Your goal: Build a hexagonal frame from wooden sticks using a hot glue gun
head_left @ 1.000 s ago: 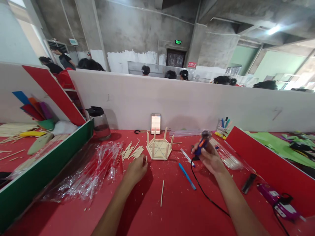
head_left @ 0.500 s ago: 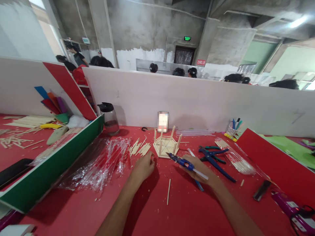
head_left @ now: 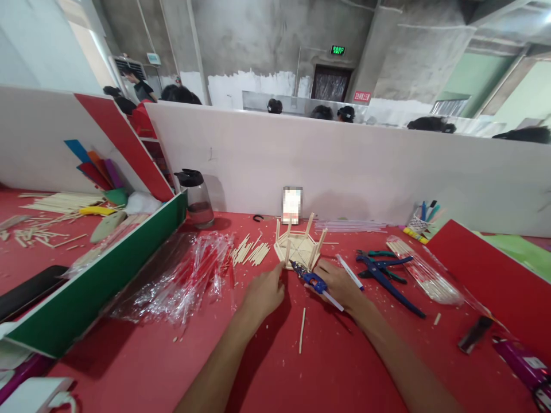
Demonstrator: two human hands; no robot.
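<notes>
My right hand (head_left: 338,281) is wrapped around a blue hot glue gun (head_left: 316,282), a clear glue stick poking out of its back end. The gun's nozzle points at the front of a hexagonal frame of wooden sticks (head_left: 297,248) with several upright posts. My left hand (head_left: 266,289) is closed in a pinch at the frame's front left corner; its fingertips hide whatever they hold. A single wooden stick (head_left: 302,331) lies in front of the hands. Just right of my right hand is a white-and-blue pen (head_left: 350,272).
Cut sticks (head_left: 252,251) and a plastic bag (head_left: 189,275) lie left. Pliers (head_left: 385,272) and bagged sticks (head_left: 424,269) lie right. A phone (head_left: 292,205) leans on the white partition (head_left: 365,166); a jug (head_left: 196,201) stands beside the green divider (head_left: 107,275).
My left hand has moved forward and right to the stick frame. The right hand has turned the glue gun, its nozzle staying near the frame's front. The camera view has shifted slightly.
</notes>
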